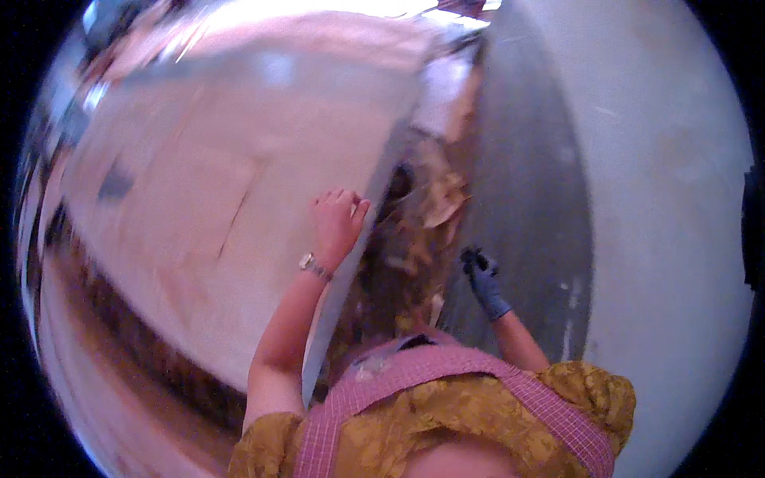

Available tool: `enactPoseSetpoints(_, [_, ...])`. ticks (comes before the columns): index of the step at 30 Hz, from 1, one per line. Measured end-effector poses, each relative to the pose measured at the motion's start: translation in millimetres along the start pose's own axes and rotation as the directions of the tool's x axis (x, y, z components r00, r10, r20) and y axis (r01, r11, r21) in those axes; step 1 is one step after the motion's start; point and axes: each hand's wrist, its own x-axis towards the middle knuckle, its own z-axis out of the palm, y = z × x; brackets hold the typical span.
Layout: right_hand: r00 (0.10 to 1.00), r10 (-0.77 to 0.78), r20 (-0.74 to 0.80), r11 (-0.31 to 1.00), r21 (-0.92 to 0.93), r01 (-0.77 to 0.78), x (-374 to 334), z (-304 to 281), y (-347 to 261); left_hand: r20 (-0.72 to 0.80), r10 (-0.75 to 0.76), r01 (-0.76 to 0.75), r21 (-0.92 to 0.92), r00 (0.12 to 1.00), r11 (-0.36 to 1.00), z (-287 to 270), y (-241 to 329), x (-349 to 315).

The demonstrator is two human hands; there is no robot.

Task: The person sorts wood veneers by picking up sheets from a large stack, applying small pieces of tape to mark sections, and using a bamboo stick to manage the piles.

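My left hand (339,221) is bare, with a silver watch (315,265) on the wrist. Its fingers curl loosely inward over the right edge of a large pale tabletop (159,175), and nothing shows in them. Whether it touches the edge I cannot tell. My right hand (483,279) wears a blue-grey glove with dark fingers. It hangs over the dark grey strip to the right of the table, with its fingers bent in. Blur hides whether they hold anything.
Crumpled brown scraps (426,191) fill the gap between the table and the dark grey strip (534,159). A pale smooth surface (669,199) lies at far right. A dark patch (116,182) marks the tabletop's left side. Blurred clutter lines the far left.
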Motion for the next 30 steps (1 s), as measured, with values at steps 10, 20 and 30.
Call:
enactPoseSetpoints(10, [0.888,-0.010,-0.461,0.961,0.241,0.136,-36,-129,-41,-0.366,0.427,-0.551,-0.676,0.827,0.489,-6,432,176])
enactPoseSetpoints(20, [0.780,-0.127,-0.612,0.935,0.190,0.301,-51,-161,-93,-0.181,0.519,-0.312,-0.933,0.835,0.177,30,528,179])
enactPoseSetpoints(30, [0.423,-0.599,-0.680,0.377,0.226,0.898,119,-279,-335,0.336,0.638,0.028,-0.897,0.693,0.442,124,285,13])
